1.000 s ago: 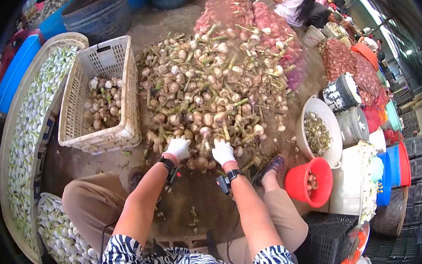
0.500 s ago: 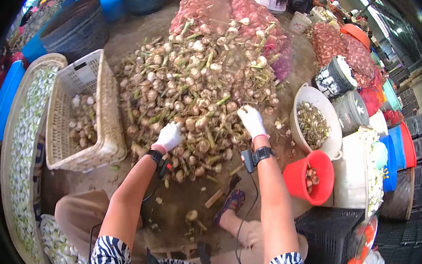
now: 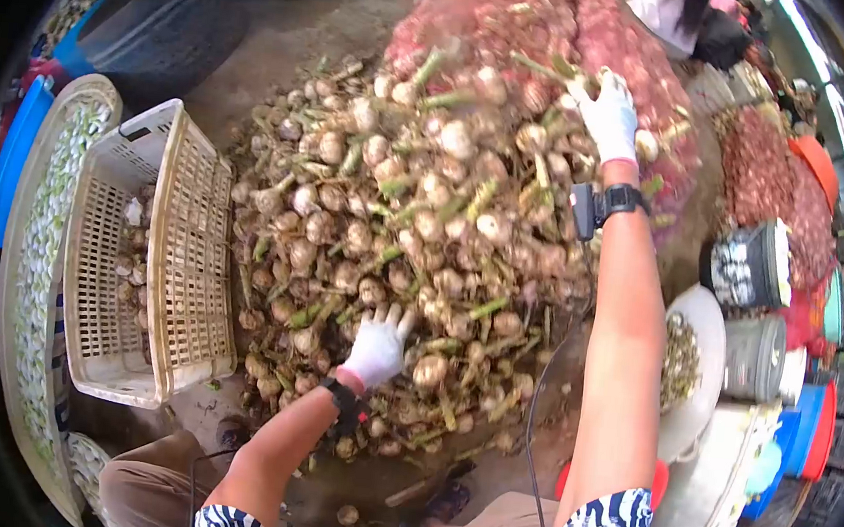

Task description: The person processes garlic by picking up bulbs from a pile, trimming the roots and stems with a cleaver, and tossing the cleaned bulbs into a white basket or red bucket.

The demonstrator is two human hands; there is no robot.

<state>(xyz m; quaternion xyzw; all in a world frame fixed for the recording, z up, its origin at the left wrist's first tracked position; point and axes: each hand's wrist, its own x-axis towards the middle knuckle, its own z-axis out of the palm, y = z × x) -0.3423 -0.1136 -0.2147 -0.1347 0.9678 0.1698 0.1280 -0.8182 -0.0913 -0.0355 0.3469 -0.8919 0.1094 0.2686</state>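
A large heap of garlic bulbs [image 3: 425, 224] with stubby green and brown stems spreads over the floor in front of me. My left hand [image 3: 377, 348], in a white glove, rests on the near part of the heap with its fingers spread. Stretched forward to the far right of the heap is my right hand [image 3: 610, 119], also gloved. Its fingers are bent around a garlic bulb, whose stem [image 3: 540, 67] points left. Pink mesh sacks [image 3: 494, 14] lie just beyond, under some loose bulbs.
On the left stand a cream slatted crate [image 3: 197, 254] with some garlic inside and a long tray of pale cloves [image 3: 41, 260]. A white basin of trimmings [image 3: 715, 359], a red bucket [image 3: 661, 483] and other pails stand right. Another person [image 3: 670, 14] sits at the back.
My right hand has moved far forward and right, and its fingers have closed on a garlic bulb. My left hand has shifted slightly right, its fingers now spread. The view has tilted and moved closer.
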